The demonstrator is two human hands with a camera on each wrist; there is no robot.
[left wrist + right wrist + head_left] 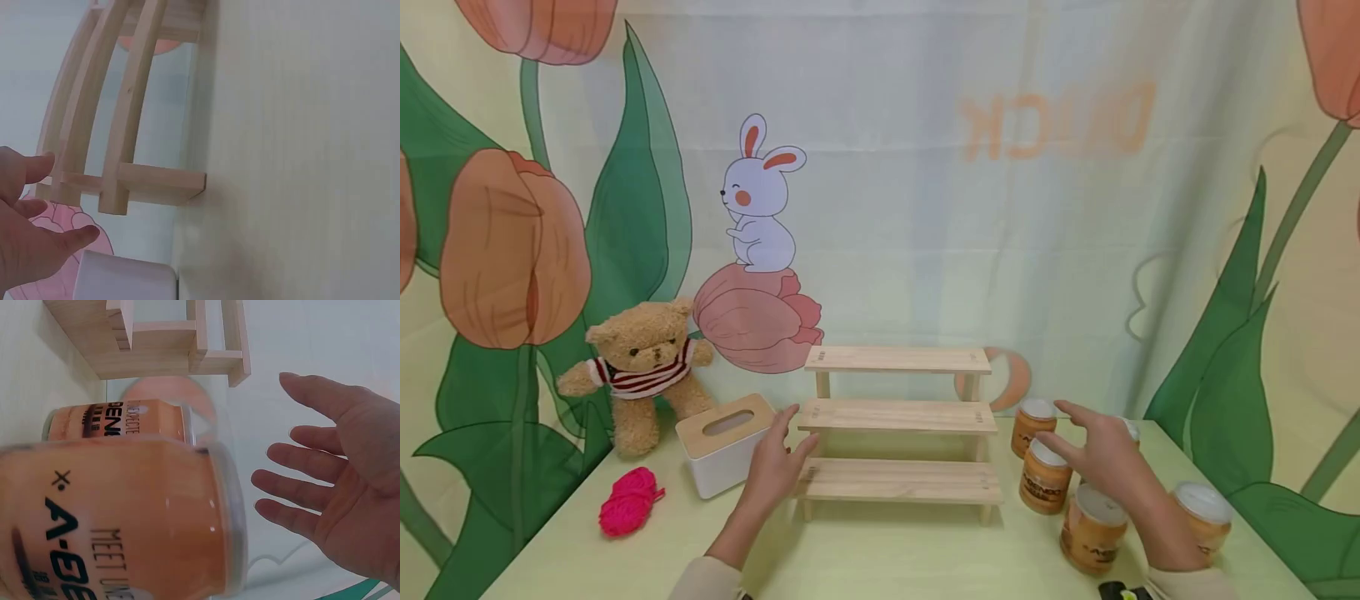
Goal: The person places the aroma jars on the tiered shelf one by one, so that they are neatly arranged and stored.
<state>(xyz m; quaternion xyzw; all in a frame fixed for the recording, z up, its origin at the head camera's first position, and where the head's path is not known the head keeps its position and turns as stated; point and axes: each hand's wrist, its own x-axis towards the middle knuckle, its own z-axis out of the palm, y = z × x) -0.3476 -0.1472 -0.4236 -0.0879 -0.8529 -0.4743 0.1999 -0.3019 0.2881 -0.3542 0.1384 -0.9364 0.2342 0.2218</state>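
A three-step wooden shelf [898, 414] stands in the middle of the table. At its left end is my left hand [772, 467], fingers spread and holding nothing. In the left wrist view the thumb and fingers of that hand [31, 231] show close to the ends of the slats. My right hand [1108, 457] hovers over several orange jars with pale lids, such as the front jar [1093, 533]. Its fingers are extended and apart in the right wrist view, where a large jar [119, 519] fills the lower left. Part of one jar is hidden behind this hand.
Left of the shelf sits a white tissue box [726, 462] with a wooden lid. A teddy bear [647, 371] in a striped sweater is behind it, and a pink ball of yarn [630, 502] lies in front. A printed curtain [887, 208] hangs behind the table.
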